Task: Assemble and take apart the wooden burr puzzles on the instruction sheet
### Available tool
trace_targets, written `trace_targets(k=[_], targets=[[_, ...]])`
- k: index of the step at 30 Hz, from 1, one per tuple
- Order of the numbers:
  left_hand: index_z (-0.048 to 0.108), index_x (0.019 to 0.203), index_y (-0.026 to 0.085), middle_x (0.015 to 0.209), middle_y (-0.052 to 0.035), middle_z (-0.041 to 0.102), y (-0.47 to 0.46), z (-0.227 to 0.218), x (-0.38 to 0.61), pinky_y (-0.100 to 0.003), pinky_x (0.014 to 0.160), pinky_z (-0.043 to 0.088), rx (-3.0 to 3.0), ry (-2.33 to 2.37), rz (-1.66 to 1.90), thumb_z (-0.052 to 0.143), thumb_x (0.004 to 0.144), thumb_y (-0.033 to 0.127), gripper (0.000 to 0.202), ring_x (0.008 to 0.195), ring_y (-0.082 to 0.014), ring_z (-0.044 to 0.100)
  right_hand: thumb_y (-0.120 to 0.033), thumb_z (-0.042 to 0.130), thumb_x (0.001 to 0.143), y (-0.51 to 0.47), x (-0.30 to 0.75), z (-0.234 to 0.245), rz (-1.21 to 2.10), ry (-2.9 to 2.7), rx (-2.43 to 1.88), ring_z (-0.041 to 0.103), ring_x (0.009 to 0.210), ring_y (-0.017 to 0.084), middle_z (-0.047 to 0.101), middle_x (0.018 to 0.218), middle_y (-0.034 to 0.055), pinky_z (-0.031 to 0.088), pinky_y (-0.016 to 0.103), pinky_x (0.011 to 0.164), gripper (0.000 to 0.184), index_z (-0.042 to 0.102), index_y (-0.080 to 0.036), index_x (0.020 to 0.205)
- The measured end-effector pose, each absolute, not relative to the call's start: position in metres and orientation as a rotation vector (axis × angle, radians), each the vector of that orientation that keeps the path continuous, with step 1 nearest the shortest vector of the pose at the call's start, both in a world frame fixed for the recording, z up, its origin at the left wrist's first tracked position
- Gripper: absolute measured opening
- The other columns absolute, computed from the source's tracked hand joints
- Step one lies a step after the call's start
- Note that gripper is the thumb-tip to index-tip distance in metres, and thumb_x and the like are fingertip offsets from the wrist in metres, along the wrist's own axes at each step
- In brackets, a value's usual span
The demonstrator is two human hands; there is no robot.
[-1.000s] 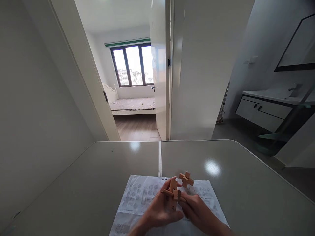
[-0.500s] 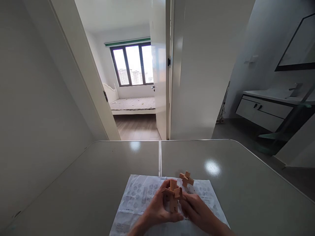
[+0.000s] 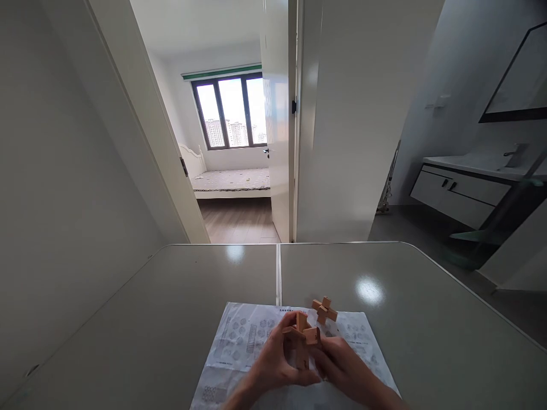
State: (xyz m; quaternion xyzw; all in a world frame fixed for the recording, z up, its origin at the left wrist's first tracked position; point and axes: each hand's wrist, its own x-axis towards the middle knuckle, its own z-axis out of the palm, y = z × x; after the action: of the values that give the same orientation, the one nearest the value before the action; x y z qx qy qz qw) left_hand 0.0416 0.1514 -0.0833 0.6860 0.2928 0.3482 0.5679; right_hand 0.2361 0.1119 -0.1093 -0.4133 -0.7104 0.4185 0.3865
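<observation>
Above the printed paper sheet point(image 3: 233, 341), my left hand point(image 3: 276, 361) is closed round a wooden burr puzzle point(image 3: 302, 356), its thumb at the lower end and its fingers behind the upper end. The crossed wooden pieces stick out up, left and right. My right hand point(image 3: 337, 359) closes on the puzzle's right side, its fingertips partly hidden behind the pieces. Just beyond my hands, a second wooden puzzle point(image 3: 325, 310), cross-shaped, rests at the far edge of the sheet.
A grey table point(image 3: 171, 319) with a pale centre seam point(image 3: 279, 279) spreads under the sheet. Beyond its far edge stand an open door point(image 3: 277, 125) and a bed point(image 3: 233, 181). A sink cabinet point(image 3: 461, 191) is off to the right.
The puzzle in my hands has turned slightly, and its right-hand piece now points more to the right. My hands stay almost in the same place.
</observation>
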Motion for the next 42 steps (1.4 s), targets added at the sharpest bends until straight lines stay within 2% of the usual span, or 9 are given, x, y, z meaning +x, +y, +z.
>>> trace_targets(k=[3, 8, 11, 14, 17, 22, 27, 35, 42], targets=[[0.055, 0.131, 0.024, 0.13, -0.0102, 0.061, 0.148, -0.078, 0.044, -0.035, 0.087, 0.058, 1.644, 0.661, 0.858, 0.094, 0.05, 0.022, 0.09, 0.107, -0.0281, 0.067, -0.053, 0.041, 0.106, 0.113, 0.235, -0.11, 1.101, -1.779, -1.063, 0.054, 0.057, 0.015, 0.062, 0.066, 0.0003, 0.042, 0.027, 0.059, 0.045, 0.06, -0.02, 0.082], [0.049, 0.13, 0.028, 0.14, -0.011, 0.056, 0.144, -0.076, 0.047, -0.036, 0.088, 0.063, 1.669, 0.656, 1.0, 0.084, 0.059, 0.01, 0.081, 0.112, -0.0286, 0.069, -0.058, 0.044, 0.104, 0.116, 0.236, -0.11, 1.158, -1.652, -1.059, 0.05, 0.054, 0.015, 0.059, 0.065, -0.0033, 0.039, 0.027, 0.056, 0.04, 0.059, -0.022, 0.112], [0.046, 0.128, 0.03, 0.136, -0.0092, 0.059, 0.143, -0.081, 0.048, -0.038, 0.088, 0.064, 1.642, 0.701, 1.038, 0.085, 0.06, 0.01, 0.081, 0.113, -0.0291, 0.07, -0.063, 0.043, 0.103, 0.118, 0.238, -0.112, 1.227, -1.538, -1.059, 0.04, 0.044, 0.012, 0.053, 0.057, -0.006, 0.031, 0.025, 0.047, 0.044, 0.058, -0.021, 0.102], [0.044, 0.127, 0.03, 0.124, -0.0061, 0.066, 0.141, -0.083, 0.05, -0.038, 0.086, 0.065, 1.632, 0.829, 1.019, 0.087, 0.057, 0.012, 0.084, 0.105, -0.0266, 0.074, -0.066, 0.037, 0.103, 0.119, 0.239, -0.113, 1.257, -1.433, -1.064, 0.036, 0.039, 0.011, 0.05, 0.05, -0.0059, 0.028, 0.025, 0.045, 0.053, 0.053, -0.022, 0.079], [0.043, 0.127, 0.03, 0.113, -0.0019, 0.069, 0.138, -0.081, 0.052, -0.035, 0.084, 0.065, 1.704, 0.93, 0.997, 0.088, 0.055, 0.013, 0.086, 0.096, -0.0231, 0.075, -0.068, 0.033, 0.103, 0.119, 0.241, -0.112, 1.296, -1.382, -1.043, 0.034, 0.04, 0.011, 0.045, 0.044, -0.0056, 0.026, 0.026, 0.045, 0.06, 0.05, -0.022, 0.068], [0.046, 0.13, 0.029, 0.099, 0.0013, 0.07, 0.138, -0.085, 0.053, -0.036, 0.081, 0.062, 2.002, 1.059, 0.994, 0.093, 0.05, 0.019, 0.094, 0.085, -0.0218, 0.072, -0.069, 0.04, 0.101, 0.119, 0.243, -0.113, 1.309, -1.393, -1.017, 0.038, 0.04, 0.011, 0.05, 0.046, -0.0051, 0.029, 0.026, 0.046, 0.057, 0.05, -0.022, 0.07], [0.047, 0.136, 0.029, 0.117, -0.005, 0.069, 0.139, -0.092, 0.052, -0.042, 0.088, 0.061, 2.114, 1.1, 0.958, 0.097, 0.045, 0.023, 0.104, 0.097, -0.0267, 0.071, -0.066, 0.043, 0.101, 0.119, 0.245, -0.112, 1.251, -1.382, -1.07, 0.042, 0.043, 0.013, 0.051, 0.049, -0.0059, 0.037, 0.027, 0.052, 0.052, 0.049, -0.023, 0.073], [0.049, 0.137, 0.028, 0.109, -0.0045, 0.071, 0.139, -0.092, 0.05, -0.045, 0.087, 0.062, 2.196, 1.102, 0.946, 0.101, 0.042, 0.034, 0.109, 0.088, -0.0257, 0.071, -0.064, 0.046, 0.101, 0.117, 0.244, -0.11, 1.278, -1.408, -1.031, 0.041, 0.039, 0.011, 0.053, 0.049, -0.0064, 0.034, 0.025, 0.047, 0.049, 0.049, -0.023, 0.075], [0.048, 0.139, 0.029, 0.109, -0.0053, 0.074, 0.141, -0.093, 0.05, -0.053, 0.098, 0.057, 2.252, 1.081, 1.031, 0.104, 0.038, 0.042, 0.116, 0.097, -0.0298, 0.071, -0.071, 0.046, 0.097, 0.121, 0.244, -0.117, 1.332, -1.391, -1.05, 0.041, 0.033, 0.009, 0.06, 0.052, -0.0046, 0.026, 0.023, 0.039, 0.053, 0.05, -0.022, 0.077]])
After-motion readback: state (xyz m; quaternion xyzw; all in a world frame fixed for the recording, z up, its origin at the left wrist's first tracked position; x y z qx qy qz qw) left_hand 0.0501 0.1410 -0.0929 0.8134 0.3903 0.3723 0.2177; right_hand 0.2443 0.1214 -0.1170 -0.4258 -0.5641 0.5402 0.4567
